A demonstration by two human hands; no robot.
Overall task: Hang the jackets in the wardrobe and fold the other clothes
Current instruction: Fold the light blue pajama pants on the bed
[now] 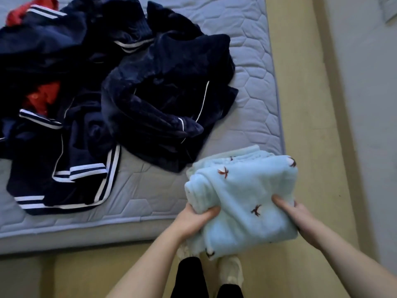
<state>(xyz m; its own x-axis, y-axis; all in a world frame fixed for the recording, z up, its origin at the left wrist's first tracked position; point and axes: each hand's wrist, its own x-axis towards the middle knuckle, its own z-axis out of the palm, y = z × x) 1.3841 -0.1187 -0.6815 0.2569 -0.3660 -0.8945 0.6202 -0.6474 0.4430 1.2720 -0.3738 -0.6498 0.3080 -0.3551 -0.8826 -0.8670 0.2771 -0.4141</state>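
Head view: left grip (pixel 194 219), right grip (pixel 301 217) clasp folded fleece (pixel 247 188); navy clothes (pixel 163 93) crowd mattress (pixel 253 61) beside.

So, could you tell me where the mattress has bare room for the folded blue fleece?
Bare mattress shows along the near edge, between the white-striped navy garment and the light blue fleece that the left hand and right hand hold. A second strip runs down the right edge beside the navy velvet garment. Left and middle are crowded with piled clothes.
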